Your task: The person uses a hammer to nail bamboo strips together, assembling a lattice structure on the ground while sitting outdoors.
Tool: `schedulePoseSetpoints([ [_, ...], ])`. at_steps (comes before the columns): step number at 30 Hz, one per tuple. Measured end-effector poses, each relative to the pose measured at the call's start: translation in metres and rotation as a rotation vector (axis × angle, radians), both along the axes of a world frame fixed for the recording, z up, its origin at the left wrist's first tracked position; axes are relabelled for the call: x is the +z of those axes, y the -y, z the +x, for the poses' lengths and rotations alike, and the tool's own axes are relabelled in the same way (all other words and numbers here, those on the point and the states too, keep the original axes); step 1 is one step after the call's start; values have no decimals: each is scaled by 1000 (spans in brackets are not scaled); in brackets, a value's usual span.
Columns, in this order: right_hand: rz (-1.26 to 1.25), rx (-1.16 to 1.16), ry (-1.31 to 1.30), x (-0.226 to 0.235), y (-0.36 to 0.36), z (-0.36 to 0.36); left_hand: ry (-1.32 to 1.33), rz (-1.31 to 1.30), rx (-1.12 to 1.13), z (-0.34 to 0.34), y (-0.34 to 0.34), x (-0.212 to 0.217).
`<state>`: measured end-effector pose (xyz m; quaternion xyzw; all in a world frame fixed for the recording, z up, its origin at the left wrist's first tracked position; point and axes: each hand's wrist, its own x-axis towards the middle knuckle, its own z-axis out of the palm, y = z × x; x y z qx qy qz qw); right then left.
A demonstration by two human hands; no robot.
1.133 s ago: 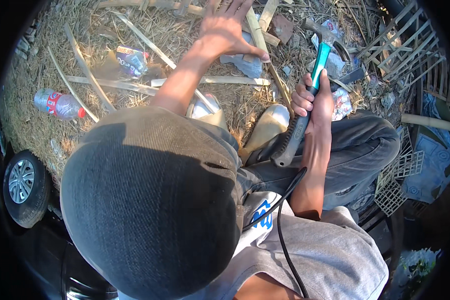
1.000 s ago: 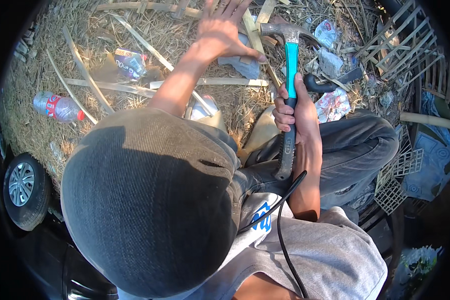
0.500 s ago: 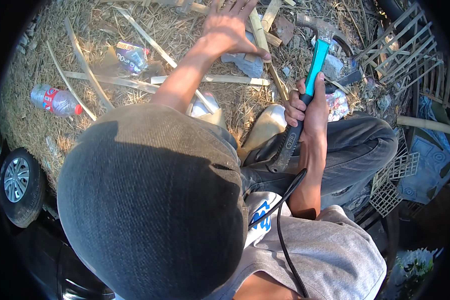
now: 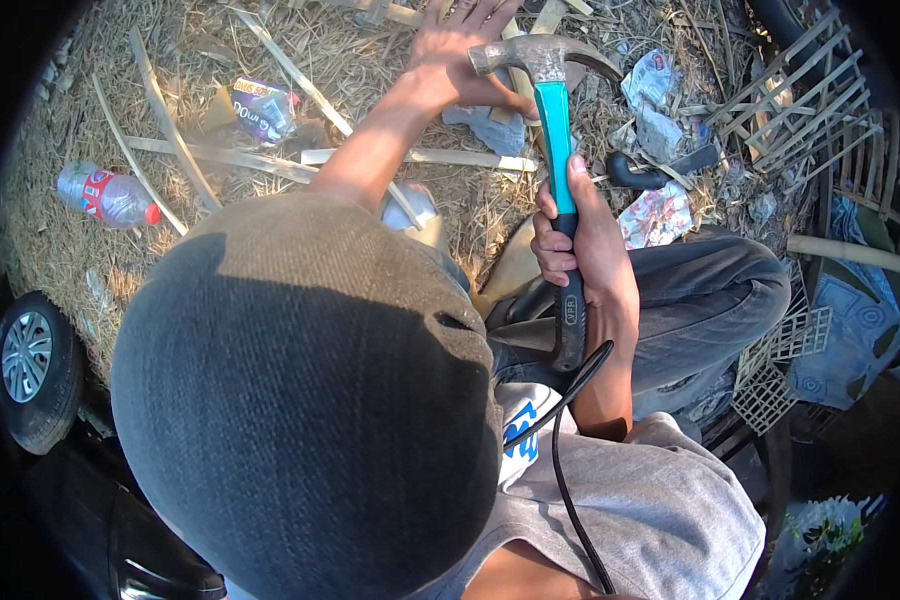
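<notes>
My right hand [image 4: 595, 235] is wrapped round the black grip of a claw hammer [image 4: 555, 130] with a turquoise neck and a worn steel head. The thumb lies along the handle. The hammer points away from me, and its striking face overlaps the edge of my left hand [image 4: 460, 60] in the view; whether they touch I cannot tell. At the far edge the left hand lies palm down with its fingers spread over pale wooden strips [image 4: 545, 30]. Its thumb stretches toward the right, above a grey stone [image 4: 487, 128].
Dry straw covers the ground, with long wooden slats [image 4: 220, 160] strewn about. A plastic bottle [image 4: 108, 195] and a crumpled packet [image 4: 262, 110] lie to the left. At the right are a black curved tool handle [image 4: 670, 168], a slatted wooden lattice [image 4: 795, 105] and a bamboo stick [image 4: 848, 252].
The hammer has swung left and turned more upright in my right hand, bringing its head close to the left hand. My left hand stays spread in about the same place.
</notes>
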<state>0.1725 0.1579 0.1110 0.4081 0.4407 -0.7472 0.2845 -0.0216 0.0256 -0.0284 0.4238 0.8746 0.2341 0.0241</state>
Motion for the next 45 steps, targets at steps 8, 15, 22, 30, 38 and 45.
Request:
schedulePoseSetpoints([
  [8, 249, -437, -81, -13, -17, -6, 73, 15, 45, 3, -13, 13],
  [15, 158, -135, -68, 28, -19, -15, 130, -81, 63, 3, -11, 16],
  [22, 736, -366, -356, 46, -5, -12, 108, -72, 66, 4, -7, 13],
  [30, 710, -99, -204, 18, 2, 1, 103, -77, 51, 3, -6, 11],
  [38, 930, 144, -318, -45, 12, 10, 128, -103, 57, 5, -13, 16],
  [45, 856, -188, -369, 30, 2, 0, 77, 28, 61, 5, -10, 5],
])
